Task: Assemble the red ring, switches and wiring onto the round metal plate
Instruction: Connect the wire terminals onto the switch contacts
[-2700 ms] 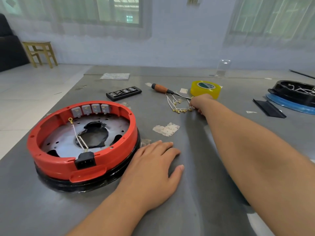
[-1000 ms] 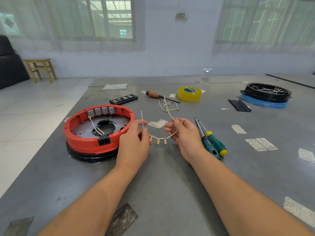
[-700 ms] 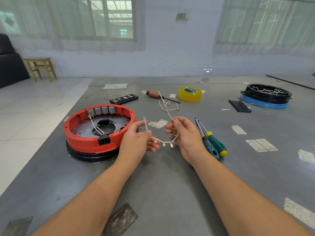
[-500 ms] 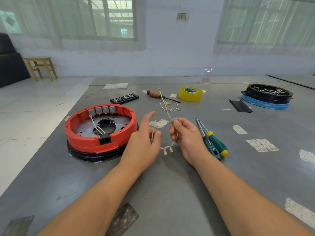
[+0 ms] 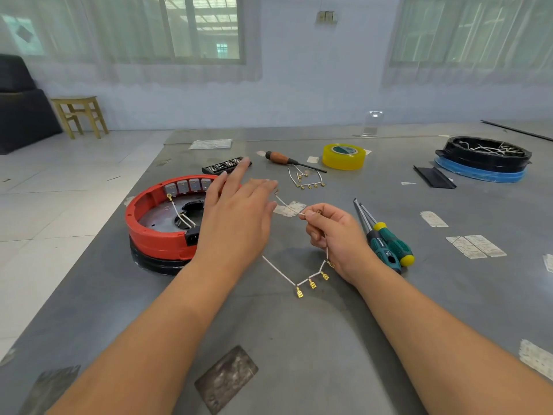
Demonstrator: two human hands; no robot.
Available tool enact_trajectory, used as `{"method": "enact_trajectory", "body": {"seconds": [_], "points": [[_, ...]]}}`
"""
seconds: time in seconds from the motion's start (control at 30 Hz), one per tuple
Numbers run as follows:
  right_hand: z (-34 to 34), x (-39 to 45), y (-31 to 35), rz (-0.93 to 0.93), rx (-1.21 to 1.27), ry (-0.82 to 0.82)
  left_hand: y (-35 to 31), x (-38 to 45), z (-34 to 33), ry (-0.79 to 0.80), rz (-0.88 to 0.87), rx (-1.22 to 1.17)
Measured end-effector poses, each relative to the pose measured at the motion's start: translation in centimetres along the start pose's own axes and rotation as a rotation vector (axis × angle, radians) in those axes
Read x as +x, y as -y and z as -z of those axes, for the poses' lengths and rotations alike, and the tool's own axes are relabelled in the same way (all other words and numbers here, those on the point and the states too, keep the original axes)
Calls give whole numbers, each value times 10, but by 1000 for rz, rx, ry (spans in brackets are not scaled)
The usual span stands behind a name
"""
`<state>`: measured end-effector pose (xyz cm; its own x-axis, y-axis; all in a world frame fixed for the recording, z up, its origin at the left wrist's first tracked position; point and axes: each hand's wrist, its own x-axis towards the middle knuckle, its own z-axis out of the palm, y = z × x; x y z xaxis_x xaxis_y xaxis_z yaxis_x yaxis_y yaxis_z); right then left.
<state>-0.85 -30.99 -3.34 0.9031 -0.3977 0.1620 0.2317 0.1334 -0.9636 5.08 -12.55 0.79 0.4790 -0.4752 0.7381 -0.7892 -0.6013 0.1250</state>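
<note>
The right hand [image 5: 335,238] pinches a white wire [image 5: 287,274] with gold clips, while the left hand [image 5: 236,217] hovers open-fingered beside the red ring [image 5: 149,235].

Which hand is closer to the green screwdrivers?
The right hand. It pinches the white wire harness just left of the green screwdrivers, while the left hand hangs open farther left, in front of the red ring.

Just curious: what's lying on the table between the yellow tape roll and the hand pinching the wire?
In the head view, a second bundle of white wires with brass terminals lies between the tape roll and the right hand.
</note>
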Motion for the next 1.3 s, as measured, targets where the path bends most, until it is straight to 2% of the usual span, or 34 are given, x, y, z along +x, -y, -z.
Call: {"method": "enact_trajectory", "body": {"seconds": [0.1, 0.23, 0.33, 0.47, 0.87, 1.07, 1.17, 1.3], "points": [[-1, -2, 1, 10, -69, 14, 6, 2, 4, 16, 21, 15], [-3, -3, 1, 22, -96, 26, 9, 9, 10, 144, 108, -70], [-2, -3, 1, 21, -95, 25, 13, 14, 14, 269, 81, -66], [-3, -3, -1, 33, -101, 29, 18, 16, 17, 345, 58, -80], [-9, -9, 0, 55, -244, 92, 13, 9, 10, 183, 316, -248], [-4, -2, 1, -22, -46, 43, 28, 15, 12, 335, 504, -671], [-2, -2, 2, -60, -1, 58, 31, 15, 17, 338, 607, -869], [-1, -4, 5, -80, 52, 36, 31, 15, 18, 262, 702, -1044]]}}
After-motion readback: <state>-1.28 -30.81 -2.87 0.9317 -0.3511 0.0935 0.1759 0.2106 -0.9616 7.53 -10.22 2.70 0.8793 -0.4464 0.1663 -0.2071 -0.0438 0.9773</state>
